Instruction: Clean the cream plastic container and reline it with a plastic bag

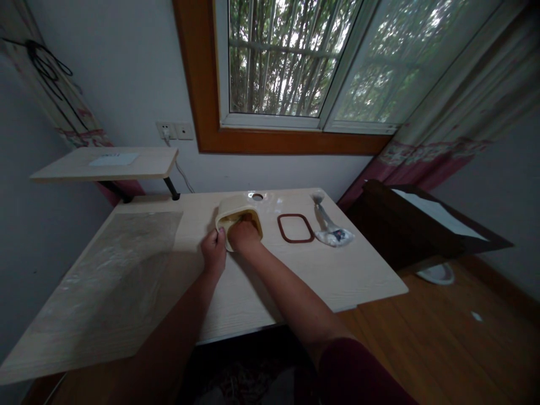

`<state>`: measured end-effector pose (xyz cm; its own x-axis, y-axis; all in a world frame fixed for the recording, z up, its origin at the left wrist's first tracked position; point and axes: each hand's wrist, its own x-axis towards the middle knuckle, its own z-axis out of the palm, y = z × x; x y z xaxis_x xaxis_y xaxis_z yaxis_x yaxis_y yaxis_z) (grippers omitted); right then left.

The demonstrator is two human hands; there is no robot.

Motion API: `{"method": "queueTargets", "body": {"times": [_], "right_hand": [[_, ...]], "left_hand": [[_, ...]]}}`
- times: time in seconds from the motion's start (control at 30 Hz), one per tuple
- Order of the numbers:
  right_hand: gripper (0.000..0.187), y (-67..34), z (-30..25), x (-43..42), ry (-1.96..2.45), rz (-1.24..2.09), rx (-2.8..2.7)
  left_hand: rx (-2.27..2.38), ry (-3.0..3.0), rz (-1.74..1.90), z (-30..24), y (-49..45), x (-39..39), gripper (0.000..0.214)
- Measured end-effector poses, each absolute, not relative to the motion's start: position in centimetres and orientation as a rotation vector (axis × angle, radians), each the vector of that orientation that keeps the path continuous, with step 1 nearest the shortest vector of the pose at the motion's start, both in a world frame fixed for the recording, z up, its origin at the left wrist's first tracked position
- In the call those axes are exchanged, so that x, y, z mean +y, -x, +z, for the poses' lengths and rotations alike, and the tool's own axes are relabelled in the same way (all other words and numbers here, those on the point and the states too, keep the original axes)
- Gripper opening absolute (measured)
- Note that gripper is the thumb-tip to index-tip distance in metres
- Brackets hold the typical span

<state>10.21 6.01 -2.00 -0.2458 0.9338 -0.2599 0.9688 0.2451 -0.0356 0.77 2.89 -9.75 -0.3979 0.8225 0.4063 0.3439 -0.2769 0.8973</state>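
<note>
A cream plastic container (236,207) lies tipped on its side on the light wooden desk (270,281), its opening facing me. My left hand (214,252) grips the container's left rim with fingers closed. My right hand (243,233) reaches into the opening; its fingers are inside and hidden. A brown rubber sealing ring (295,228) lies flat on the desk just right of the container.
A crumpled clear plastic bag with a twisted neck (332,229) lies right of the ring. A clear plastic sheet (113,270) covers the desk's left part. A raised shelf (105,164) stands at back left. A dark wooden cabinet (417,225) stands beside the desk's right edge.
</note>
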Motion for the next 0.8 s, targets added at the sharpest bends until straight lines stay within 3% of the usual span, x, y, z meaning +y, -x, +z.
{"method": "queueTargets", "body": {"times": [0.2,0.8], "right_hand": [[0.039,-9.9,-2.4,6.4,-1.916,-0.219,2.327],[0.039,-11.0,-3.8,7.4,-1.714,-0.204,2.562]], "left_hand": [[1.594,-1.441,1.719,-10.0,-0.8,3.0,0.039],[1.502,-1.413,1.708,-9.8,-0.8,3.1,0.039]]}}
